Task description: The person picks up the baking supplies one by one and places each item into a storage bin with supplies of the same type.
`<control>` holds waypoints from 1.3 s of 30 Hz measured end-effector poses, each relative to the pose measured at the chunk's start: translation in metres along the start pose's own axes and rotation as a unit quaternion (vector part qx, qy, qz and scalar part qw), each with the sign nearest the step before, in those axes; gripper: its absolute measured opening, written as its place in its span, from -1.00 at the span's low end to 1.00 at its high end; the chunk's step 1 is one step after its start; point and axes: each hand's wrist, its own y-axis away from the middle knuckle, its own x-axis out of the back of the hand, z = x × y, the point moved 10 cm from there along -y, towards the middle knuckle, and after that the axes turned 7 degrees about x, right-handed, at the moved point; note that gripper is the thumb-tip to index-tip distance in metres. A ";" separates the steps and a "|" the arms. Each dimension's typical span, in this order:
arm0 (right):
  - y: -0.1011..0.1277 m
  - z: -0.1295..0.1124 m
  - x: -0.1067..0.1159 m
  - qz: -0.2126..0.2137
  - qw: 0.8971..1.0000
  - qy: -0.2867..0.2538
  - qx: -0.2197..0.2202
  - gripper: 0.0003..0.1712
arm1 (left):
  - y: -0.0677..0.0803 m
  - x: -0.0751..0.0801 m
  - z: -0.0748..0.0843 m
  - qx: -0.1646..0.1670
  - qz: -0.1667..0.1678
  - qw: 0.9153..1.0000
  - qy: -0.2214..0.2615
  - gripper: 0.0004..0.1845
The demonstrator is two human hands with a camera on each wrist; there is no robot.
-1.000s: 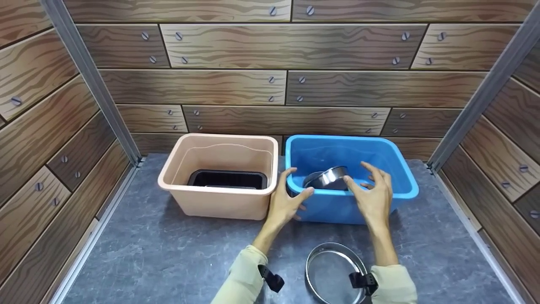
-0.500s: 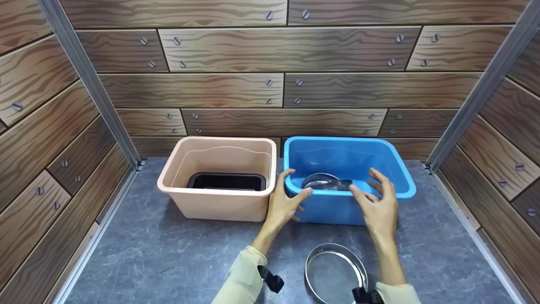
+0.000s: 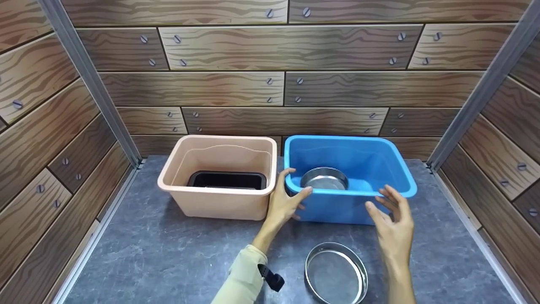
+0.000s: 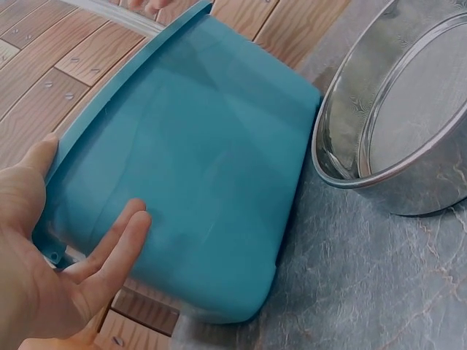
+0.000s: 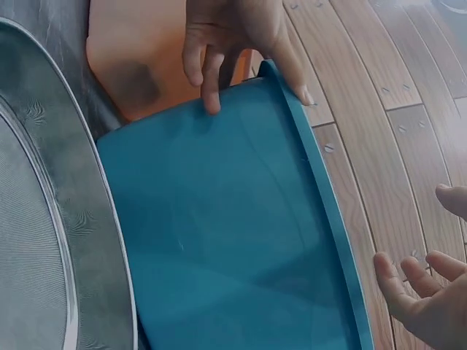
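My left hand point(image 3: 282, 204) holds the front left corner of the blue plastic bin point(image 3: 358, 209), thumb at the rim and other fingers along the outside wall. Inside that bin, at its left, lies a round metal sieve point(image 3: 325, 175), its lower part hidden by the front wall. My right hand point(image 3: 394, 230) is in front of the bin's right side, fingers loosely bent and nothing in them; the right wrist view shows its fingers apart from the bin. A larger round mesh sieve point(image 3: 336, 274) lies on the table between my forearms.
Left of the blue bin stands a peach plastic bin point(image 3: 219, 204) with a black rectangular tray point(image 3: 228, 180) inside. Both bins are near the wood-patterned back wall point(image 3: 253, 88). Similar side walls with metal corner posts flank the grey marbled table point(image 3: 168, 253).
My right hand has let go of the smaller sieve and drawn back right and toward me, out of the blue bin. The sieve has dropped from tilted to lying flat. My left hand stays put.
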 end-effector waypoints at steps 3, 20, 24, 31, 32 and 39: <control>0.005 0.004 0.007 0.008 1.000 0.000 -0.001 -0.32 | 0.000 -0.001 0.000 -0.002 -0.003 1.000 0.002 -0.25; 0.038 0.027 0.032 0.049 0.997 -0.002 -0.053 -0.35 | -0.002 0.000 0.001 -0.003 -0.002 1.000 0.008 -0.29; 0.048 0.037 0.037 0.053 0.996 0.022 -0.072 -0.35 | -0.002 0.000 -0.001 -0.002 0.000 1.000 0.005 -0.29; 0.062 0.057 0.044 0.057 0.991 0.055 -0.107 -0.34 | -0.003 0.000 0.002 -0.004 -0.003 1.000 0.013 -0.18; 0.064 0.059 0.044 0.056 0.991 0.059 -0.109 -0.35 | -0.003 0.000 0.002 -0.005 -0.004 1.000 0.013 -0.16; 0.077 0.069 0.050 0.042 0.987 0.089 -0.128 -0.35 | 0.000 0.000 0.000 -0.001 -0.003 1.000 0.004 -0.22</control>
